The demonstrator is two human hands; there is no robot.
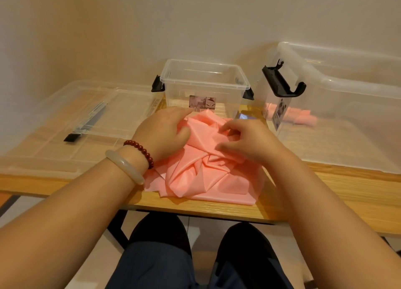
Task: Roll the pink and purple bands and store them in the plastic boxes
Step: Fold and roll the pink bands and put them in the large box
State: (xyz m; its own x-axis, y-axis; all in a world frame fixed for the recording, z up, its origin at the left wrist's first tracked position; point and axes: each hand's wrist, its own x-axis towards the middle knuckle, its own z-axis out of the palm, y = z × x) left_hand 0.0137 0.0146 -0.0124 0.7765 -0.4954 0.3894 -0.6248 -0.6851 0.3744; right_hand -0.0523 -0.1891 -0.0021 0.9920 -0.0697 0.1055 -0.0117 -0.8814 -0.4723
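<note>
Both hands are working on a crumpled pink band (217, 180) lying near the table's (325, 188) front edge, just in front of the small clear box (204, 86): the left hand (162, 130) is gripping a bunched fold, the right hand (247, 143) is pinching a crease. Judging by the tangle, the straightening step is being done; the next move is calling for a flat strip before rolling begins.

Table (325, 186): light wood, near edge at 6 o'clock.
Pink band (204, 171): crumpled, at centre.
Small clear box (204, 82): 12 o'clock, upright, lid off, black clips.
Large clear box (347, 106): 2 o'clock, lid off.
Clear lid (43, 126): 9 o'clock, flat.
</note>
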